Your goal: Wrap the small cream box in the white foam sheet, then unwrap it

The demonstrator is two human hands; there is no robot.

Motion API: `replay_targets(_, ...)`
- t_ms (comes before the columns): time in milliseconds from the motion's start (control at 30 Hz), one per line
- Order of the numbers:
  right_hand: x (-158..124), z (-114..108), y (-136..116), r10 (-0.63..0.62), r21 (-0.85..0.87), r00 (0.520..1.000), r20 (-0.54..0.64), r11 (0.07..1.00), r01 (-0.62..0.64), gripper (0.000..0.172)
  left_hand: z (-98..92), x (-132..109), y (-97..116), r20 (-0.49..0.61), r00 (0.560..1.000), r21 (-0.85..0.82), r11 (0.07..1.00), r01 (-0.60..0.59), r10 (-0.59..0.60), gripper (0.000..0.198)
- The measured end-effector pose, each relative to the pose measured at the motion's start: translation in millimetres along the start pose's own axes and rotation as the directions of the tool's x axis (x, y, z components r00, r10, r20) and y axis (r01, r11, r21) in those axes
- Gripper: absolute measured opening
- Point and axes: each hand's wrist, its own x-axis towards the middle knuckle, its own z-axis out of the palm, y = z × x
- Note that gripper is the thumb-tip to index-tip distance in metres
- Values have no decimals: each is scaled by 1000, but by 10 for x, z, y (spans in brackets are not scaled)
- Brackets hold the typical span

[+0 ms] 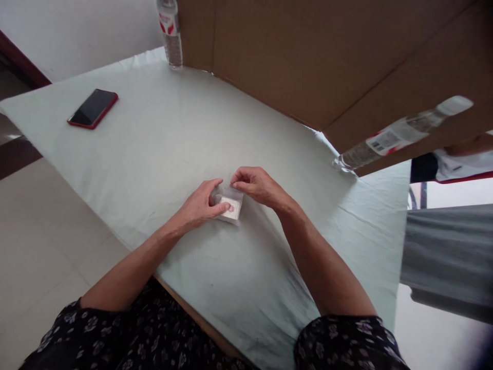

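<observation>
A small white box with a pinkish mark on top lies on the pale green cloth. Clear plastic film surrounds it and sticks out past its far side. My left hand holds the box from the left, thumb pressed on its top and fingers bent around the far side. At the far edge of the film, my right hand is closed in a pinch, its thumb and forefinger at the plastic. Exactly how much film lies between those fingertips is hard to see.
A phone in a red case lies at the far left of the table. Two water bottles, one upright and one leaning in view, stand against a large cardboard panel. Part of another person shows at right.
</observation>
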Motion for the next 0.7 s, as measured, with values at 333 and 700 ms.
replay_targets(333, -219, 139, -153, -60, -141, 989, -133, 989, 41, 12, 3, 35, -65, 54, 998, 2, 999, -37, 37, 67)
replay_targets(700, -602, 552, 38, -331, -399, 870, -365, 900, 175, 16, 8, -5, -72, 19, 998, -5, 998, -67, 67, 46)
